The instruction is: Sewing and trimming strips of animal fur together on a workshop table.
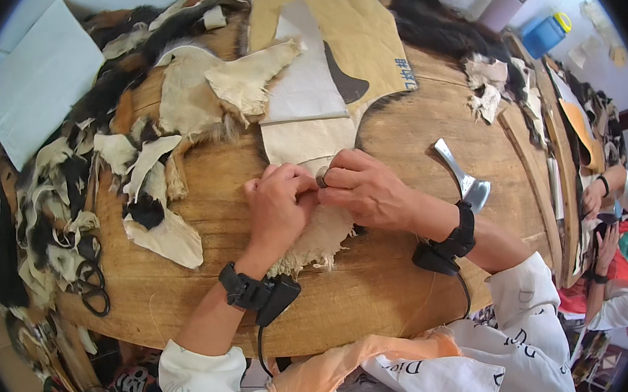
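We have both hands pinched shut on the pelt, the left hand and right hand meeting fingertip to fingertip at its upper edge, a thimble on a right finger; it looks like we are joining fur by hand, mid-stitch. Just above the grip lies a pale pattern piece, a small axe to its right and scissors far left on the table. Next we'd judge a steady pull through while the edges stay aligned.

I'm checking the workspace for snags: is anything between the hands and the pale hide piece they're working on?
Nothing visible is. The left hand and right hand both rest directly on the hide piece. The metal blade and scissors lie off to the sides.
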### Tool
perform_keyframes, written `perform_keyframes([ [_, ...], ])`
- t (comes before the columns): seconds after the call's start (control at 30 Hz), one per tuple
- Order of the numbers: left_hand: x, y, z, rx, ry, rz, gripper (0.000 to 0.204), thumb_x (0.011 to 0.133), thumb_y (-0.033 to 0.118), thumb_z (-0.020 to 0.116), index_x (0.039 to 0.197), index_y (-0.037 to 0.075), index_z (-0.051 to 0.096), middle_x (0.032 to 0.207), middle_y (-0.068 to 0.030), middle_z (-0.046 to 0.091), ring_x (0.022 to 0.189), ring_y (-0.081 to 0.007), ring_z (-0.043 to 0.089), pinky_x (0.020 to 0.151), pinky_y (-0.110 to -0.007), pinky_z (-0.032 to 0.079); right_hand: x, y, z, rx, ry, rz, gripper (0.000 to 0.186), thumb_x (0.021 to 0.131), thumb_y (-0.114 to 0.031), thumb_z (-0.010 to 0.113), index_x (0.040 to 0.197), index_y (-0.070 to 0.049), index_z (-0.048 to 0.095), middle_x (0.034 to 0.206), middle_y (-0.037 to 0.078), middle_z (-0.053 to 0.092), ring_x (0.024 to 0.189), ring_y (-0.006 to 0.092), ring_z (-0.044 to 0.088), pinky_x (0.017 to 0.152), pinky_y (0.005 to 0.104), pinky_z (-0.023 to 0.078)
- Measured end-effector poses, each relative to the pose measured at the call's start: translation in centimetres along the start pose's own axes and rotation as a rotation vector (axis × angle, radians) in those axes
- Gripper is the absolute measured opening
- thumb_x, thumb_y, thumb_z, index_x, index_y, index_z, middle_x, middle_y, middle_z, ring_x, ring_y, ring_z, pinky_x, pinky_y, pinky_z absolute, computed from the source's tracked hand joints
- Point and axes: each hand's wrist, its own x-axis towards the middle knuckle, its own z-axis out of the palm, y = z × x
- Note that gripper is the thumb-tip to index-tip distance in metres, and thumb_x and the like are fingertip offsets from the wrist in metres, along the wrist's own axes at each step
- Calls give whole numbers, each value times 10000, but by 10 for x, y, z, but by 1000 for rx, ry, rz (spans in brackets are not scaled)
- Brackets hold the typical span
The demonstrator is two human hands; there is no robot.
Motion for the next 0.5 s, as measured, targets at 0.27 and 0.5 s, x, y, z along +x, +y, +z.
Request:
perform_keyframes([
  [0.27,0,0,-2,93,-92,76,224,731,173,706,928,278,727,847,61,527,858,-134,504,808,-335,286,-89,16,-99,1525,680,834,120,936,-185,514,1016,-96,518,870,19,561,684,84,541,554,172,426],
  [0.5,1,1,-2,73,-92,91,217,729,137,705,916,244,734,835,51,534,817,-139,504,796,-322,334,-263,10,-354,1053,1517,386,201,905,-81,485,1092,-12,504,892,33,543,803,111,546,679,209,481],
])
